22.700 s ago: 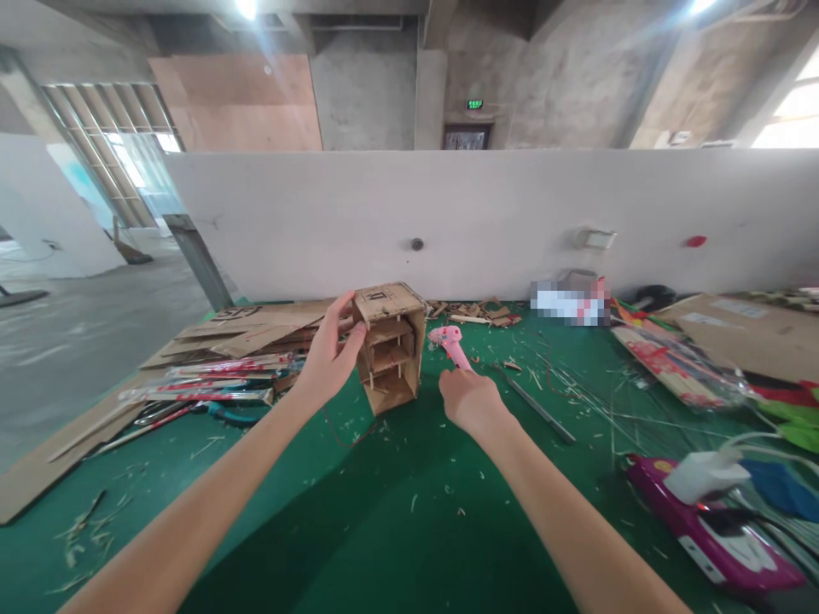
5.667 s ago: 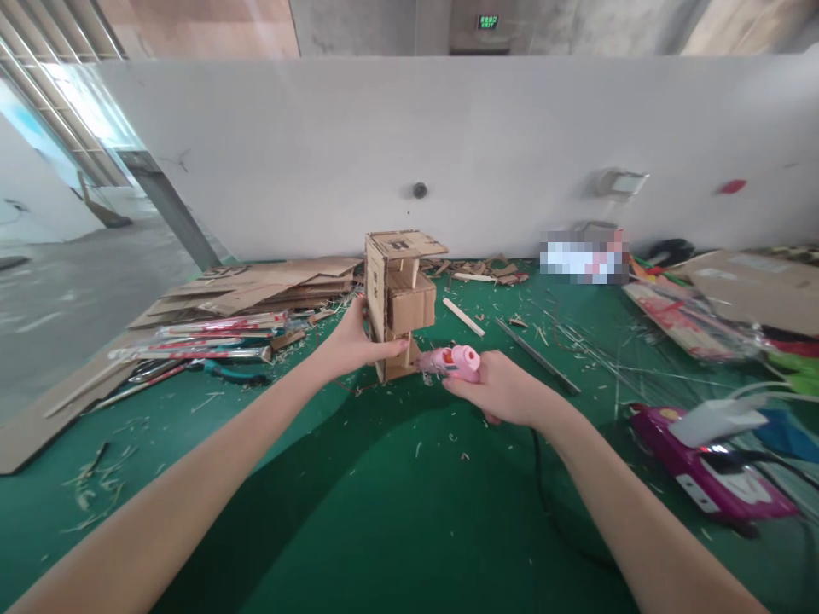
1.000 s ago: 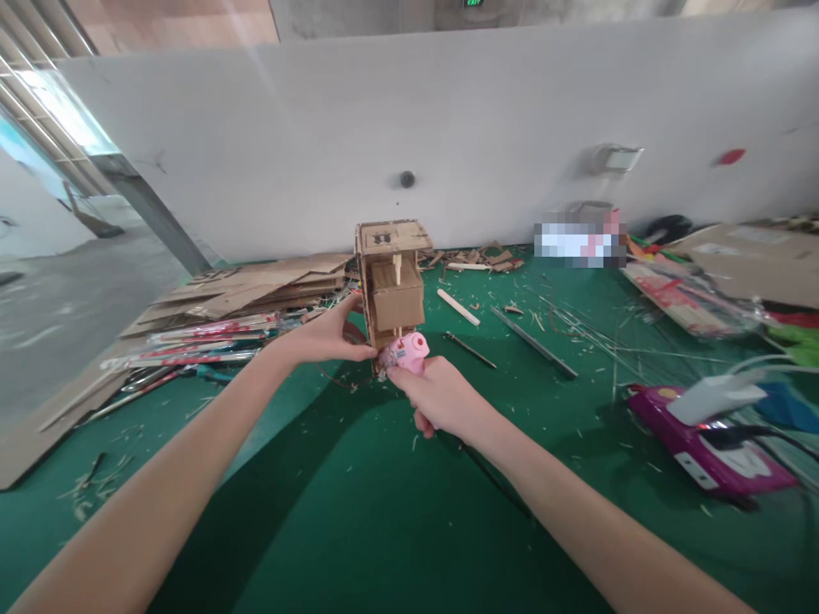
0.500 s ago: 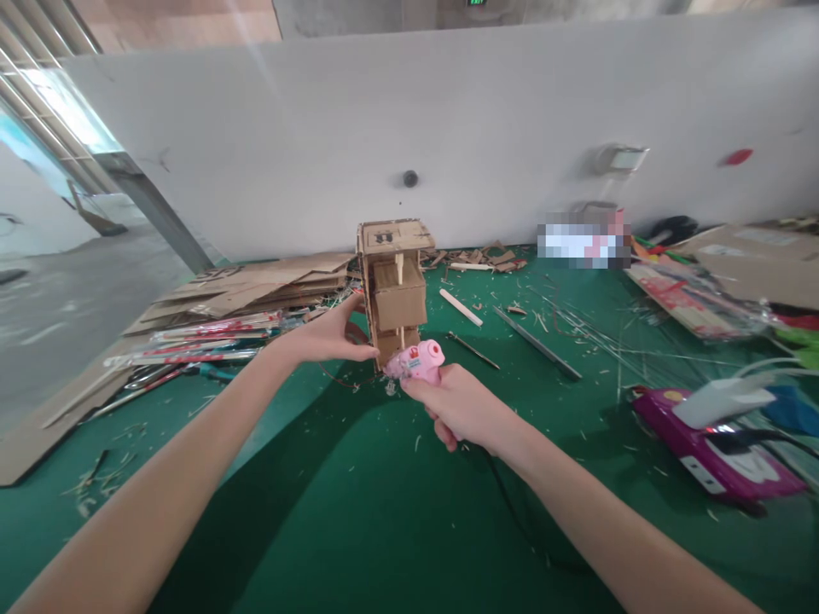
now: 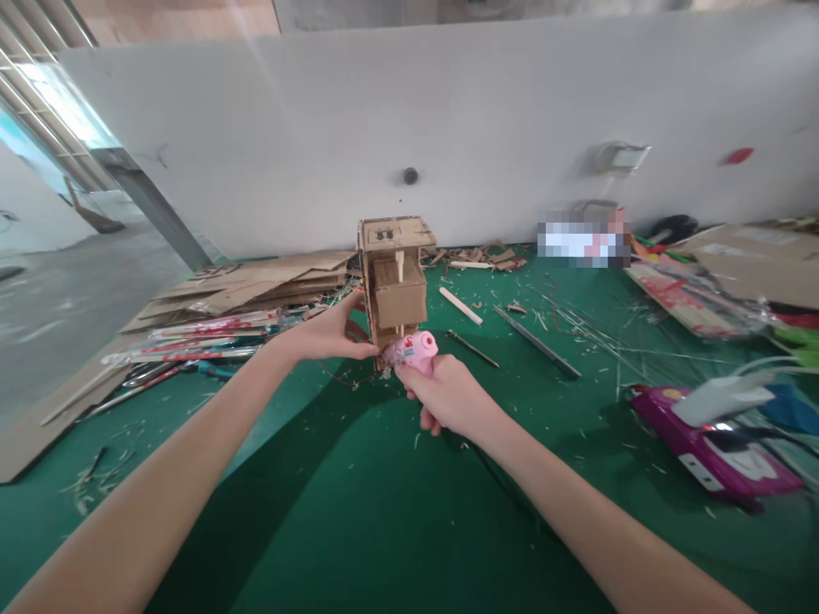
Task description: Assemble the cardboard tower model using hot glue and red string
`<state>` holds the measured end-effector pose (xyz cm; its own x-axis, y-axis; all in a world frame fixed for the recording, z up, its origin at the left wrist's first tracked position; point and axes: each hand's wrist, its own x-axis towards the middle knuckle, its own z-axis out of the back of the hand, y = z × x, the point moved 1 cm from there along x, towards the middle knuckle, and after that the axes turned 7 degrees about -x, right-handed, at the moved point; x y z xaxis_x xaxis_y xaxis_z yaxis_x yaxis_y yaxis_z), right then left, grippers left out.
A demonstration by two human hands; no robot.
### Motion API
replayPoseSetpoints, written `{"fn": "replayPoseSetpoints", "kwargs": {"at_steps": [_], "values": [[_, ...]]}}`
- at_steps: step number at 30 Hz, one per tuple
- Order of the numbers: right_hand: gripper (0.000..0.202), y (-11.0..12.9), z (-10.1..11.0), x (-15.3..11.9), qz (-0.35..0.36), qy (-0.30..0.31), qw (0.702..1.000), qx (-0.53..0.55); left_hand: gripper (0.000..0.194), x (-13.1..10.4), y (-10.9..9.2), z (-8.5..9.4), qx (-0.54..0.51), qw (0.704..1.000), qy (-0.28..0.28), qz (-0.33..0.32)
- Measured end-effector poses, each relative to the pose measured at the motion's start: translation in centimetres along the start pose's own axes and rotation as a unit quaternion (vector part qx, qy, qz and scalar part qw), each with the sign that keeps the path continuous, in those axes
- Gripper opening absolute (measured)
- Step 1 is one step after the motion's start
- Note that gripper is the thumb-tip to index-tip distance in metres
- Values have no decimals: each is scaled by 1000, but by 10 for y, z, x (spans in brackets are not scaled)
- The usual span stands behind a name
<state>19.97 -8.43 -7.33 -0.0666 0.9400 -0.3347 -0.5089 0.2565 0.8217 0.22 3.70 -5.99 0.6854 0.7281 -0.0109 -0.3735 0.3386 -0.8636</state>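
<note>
An upright cardboard model [image 5: 400, 303], like a small tower with a roof and a box on a thin stick inside, stands on the green table [image 5: 358, 512]. My left hand [image 5: 329, 334] grips its left side near the base, thumb in front and the other fingers partly hidden behind. In my right hand [image 5: 448, 392] is a pink hot glue gun [image 5: 417, 350], its fingers wrapped round the handle. The gun's nozzle points left at the model's lower front corner; whether it touches cannot be made out. A thin wire lies by the base.
Cardboard sheets [image 5: 256, 281] and wrapped sticks [image 5: 211, 328] lie on the left. Right of the model are a pale stick [image 5: 461, 305], a thin rod [image 5: 472, 348] and a grey metal bar [image 5: 537, 343]. A purple power strip [image 5: 717, 448] sits at the right. Scraps are scattered about.
My right hand has moved slightly left and up with the glue gun, bringing its nozzle closer in at the model's base. My left hand stays at the model's side.
</note>
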Motion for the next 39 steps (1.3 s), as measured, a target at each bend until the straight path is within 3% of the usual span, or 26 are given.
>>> {"fn": "replayPoseSetpoints", "kwargs": {"at_steps": [10,18,27,33,39], "values": [[36,-6,8,-4,-2,50,999,-6,80,0,-2,-1,12,1000,-3,0],[31,-7,7,-1,11,19,1000,14,83,-2,-4,0,11,1000,0,2],[34,-7,8,-6,4,52,999,-2,80,-1,-4,-1,6,1000,0,4],[34,-7,11,-7,8,43,999,-6,81,-1,-3,0,4,1000,2,0],[31,-9,35,-9,6,26,996,-86,76,-3,-5,2,20,1000,10,10]]}}
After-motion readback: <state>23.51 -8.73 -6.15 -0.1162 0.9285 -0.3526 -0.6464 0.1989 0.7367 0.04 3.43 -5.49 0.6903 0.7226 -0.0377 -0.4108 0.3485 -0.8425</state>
